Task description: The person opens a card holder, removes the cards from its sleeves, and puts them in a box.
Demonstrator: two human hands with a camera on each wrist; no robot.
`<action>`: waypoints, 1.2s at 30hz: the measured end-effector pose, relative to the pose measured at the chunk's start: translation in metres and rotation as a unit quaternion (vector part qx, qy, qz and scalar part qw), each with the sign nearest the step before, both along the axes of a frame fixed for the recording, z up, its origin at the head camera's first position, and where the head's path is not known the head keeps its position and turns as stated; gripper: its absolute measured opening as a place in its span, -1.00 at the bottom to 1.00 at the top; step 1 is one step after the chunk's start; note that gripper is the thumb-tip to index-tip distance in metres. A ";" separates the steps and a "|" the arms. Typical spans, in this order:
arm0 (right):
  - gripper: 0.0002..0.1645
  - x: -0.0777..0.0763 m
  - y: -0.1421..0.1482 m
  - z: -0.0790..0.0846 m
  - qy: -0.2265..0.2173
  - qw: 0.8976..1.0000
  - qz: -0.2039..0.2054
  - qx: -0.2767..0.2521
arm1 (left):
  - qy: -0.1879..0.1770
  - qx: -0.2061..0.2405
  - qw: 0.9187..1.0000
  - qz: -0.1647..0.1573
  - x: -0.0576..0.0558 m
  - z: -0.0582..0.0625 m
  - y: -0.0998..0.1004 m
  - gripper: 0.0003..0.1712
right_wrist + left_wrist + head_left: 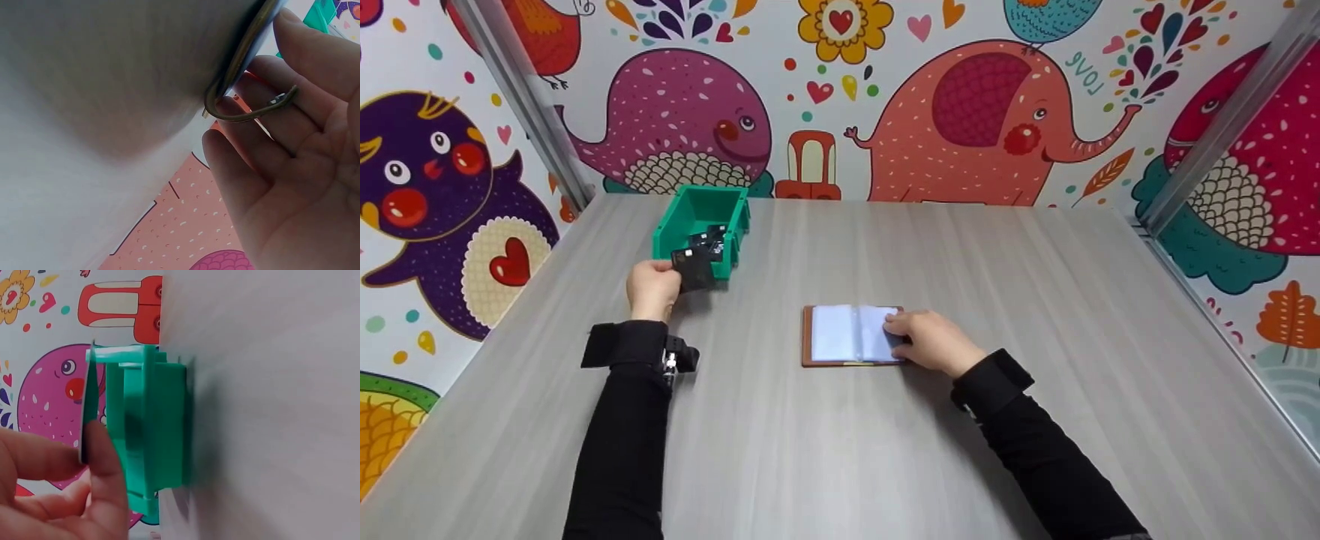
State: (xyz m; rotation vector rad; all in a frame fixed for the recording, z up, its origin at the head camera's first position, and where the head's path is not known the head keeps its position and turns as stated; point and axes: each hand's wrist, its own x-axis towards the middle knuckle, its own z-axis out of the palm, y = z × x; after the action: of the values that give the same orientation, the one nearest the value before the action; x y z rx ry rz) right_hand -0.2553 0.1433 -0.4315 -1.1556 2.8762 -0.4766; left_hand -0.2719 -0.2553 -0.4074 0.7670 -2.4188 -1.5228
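Observation:
My left hand (652, 289) pinches a black card (694, 271) between thumb and fingers, in front of the green bin (723, 267). Seen from the left wrist, the card (89, 402) is nearly edge-on. More dark cards (711, 238) lie inside the bin. A brown card holder (807, 337) lies open on the table, showing clear sleeves (832, 334). My right hand (937, 341) holds its right edge, the thumb on the sleeve page. In the right wrist view a curved strap with a snap (242, 117) sticks out from the holder, against the fingers.
The wood-grain table (810, 450) carries the bin at its back left and the holder near the middle. Walls printed with cartoon animals (960, 127) enclose the back and sides, with metal posts (1215, 142) at the corners.

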 end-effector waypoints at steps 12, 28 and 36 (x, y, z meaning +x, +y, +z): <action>-0.62 -0.002 0.002 -0.002 0.006 1.000 -0.001 0.000 | 0.047 0.020 0.997 0.054 -0.020 0.013 0.013 -0.47; -0.69 0.000 0.001 -0.002 0.013 1.000 0.002 -0.002 | 0.074 0.003 0.992 0.101 -0.036 0.012 0.022 -0.46; -0.68 0.000 0.001 -0.001 0.010 1.000 0.005 -0.009 | 0.096 0.010 0.987 0.127 -0.046 0.012 0.025 -0.48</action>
State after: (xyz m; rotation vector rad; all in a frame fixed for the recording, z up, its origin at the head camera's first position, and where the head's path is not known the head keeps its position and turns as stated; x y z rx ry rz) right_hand -0.2554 0.1442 -0.4330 -1.1835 2.8868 -0.4956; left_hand -0.3176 -0.2305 -0.3956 0.8530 -2.0823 -1.4511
